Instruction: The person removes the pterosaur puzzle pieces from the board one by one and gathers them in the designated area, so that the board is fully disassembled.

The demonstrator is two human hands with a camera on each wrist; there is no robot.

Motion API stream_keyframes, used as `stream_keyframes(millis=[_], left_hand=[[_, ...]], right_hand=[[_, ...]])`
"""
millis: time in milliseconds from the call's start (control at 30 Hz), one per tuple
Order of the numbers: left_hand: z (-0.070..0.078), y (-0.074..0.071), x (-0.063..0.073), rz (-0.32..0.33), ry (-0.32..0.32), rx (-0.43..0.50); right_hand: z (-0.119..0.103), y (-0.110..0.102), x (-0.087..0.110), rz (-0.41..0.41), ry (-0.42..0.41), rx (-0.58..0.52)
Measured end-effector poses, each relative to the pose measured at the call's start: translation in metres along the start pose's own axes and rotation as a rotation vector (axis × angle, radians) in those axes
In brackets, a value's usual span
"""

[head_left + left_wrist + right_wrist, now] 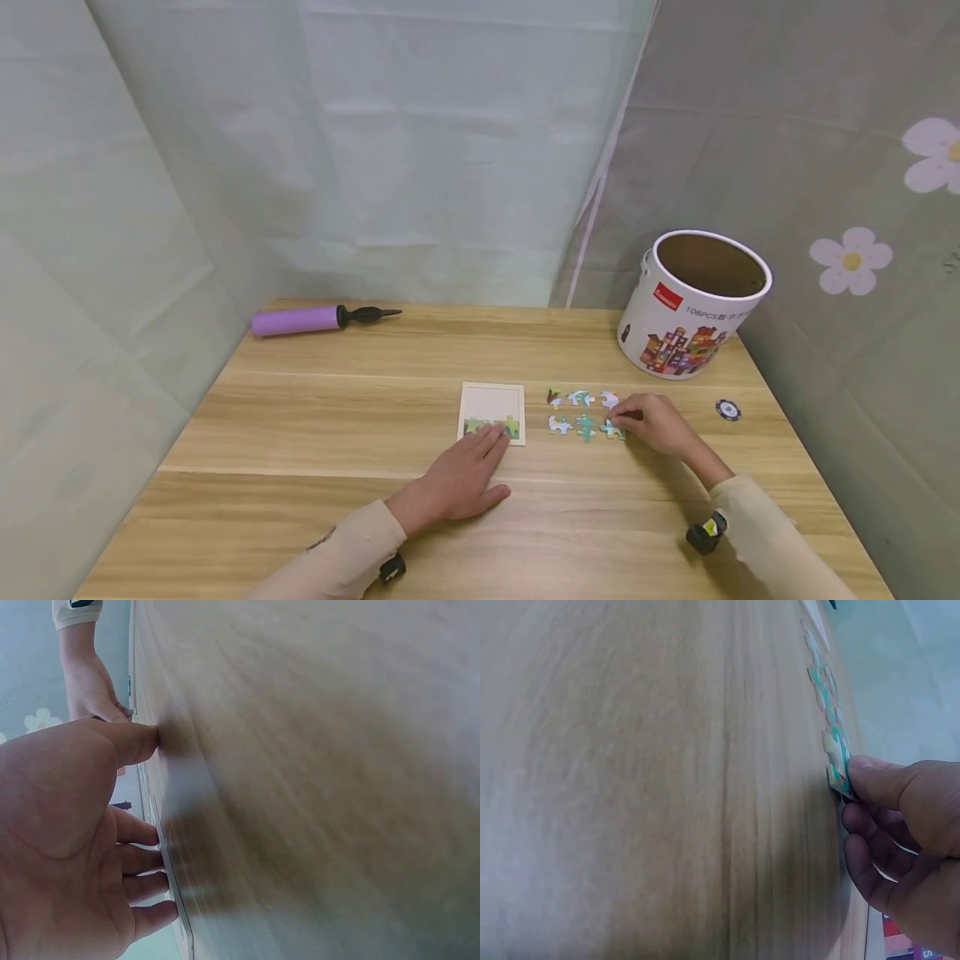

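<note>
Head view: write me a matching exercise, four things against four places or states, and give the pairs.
Things
1. Left grip
2. Right grip
3. Bucket
4. Pump

Places or states
A. Standing near the back right corner of the table
B. Fingers over the near edge of the puzzle tray
C. Lying near the back left corner of the table
D. Fingertips on a puzzle piece

Pairs: 1-B, 2-D, 3-A, 4-C
</note>
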State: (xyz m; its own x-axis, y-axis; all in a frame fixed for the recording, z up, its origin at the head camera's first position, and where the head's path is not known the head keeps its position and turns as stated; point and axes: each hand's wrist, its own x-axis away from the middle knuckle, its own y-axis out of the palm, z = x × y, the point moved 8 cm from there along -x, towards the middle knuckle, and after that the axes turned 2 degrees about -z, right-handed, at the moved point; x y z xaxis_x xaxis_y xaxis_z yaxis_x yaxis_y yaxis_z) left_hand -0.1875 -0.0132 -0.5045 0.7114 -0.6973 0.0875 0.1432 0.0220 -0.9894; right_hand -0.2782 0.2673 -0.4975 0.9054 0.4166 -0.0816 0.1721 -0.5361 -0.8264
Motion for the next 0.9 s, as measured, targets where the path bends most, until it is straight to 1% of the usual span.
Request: stream_keyframes(millis=[300,433,533,633,733,900], left_hand=[[0.000,-0.002,0.000,0.009,0.003,-0.017],[0.000,-0.001,0.000,0.002,-0.001,-0.003],[-0.001,-0.001,0.000,-0.011,-0.017,0.015],[-0.001,-0.001,-0.001,-0.020,-0.043,0.019],[0.001,0.001,-0.003,-0.021,-0.061,0.003],[0.008,0.004,-0.007,-0.016,-0.052,-0.031]], right_hand=[[-0.002,0.002,-0.002,0.021,-0.026,0.014],[-0.003,-0.001,-0.003,0.030,-0.025,0.004],[-0.006,-0.006,-0.006,0.038,-0.017,-0.016],[-0.017,-0.011,-0.013,0.037,-0.020,-0.041],[-0.032,-0.013,-0.022,0.029,-0.033,-0.057],[-0.059,-0.004,-0.040,0.015,-0.085,-0.077]])
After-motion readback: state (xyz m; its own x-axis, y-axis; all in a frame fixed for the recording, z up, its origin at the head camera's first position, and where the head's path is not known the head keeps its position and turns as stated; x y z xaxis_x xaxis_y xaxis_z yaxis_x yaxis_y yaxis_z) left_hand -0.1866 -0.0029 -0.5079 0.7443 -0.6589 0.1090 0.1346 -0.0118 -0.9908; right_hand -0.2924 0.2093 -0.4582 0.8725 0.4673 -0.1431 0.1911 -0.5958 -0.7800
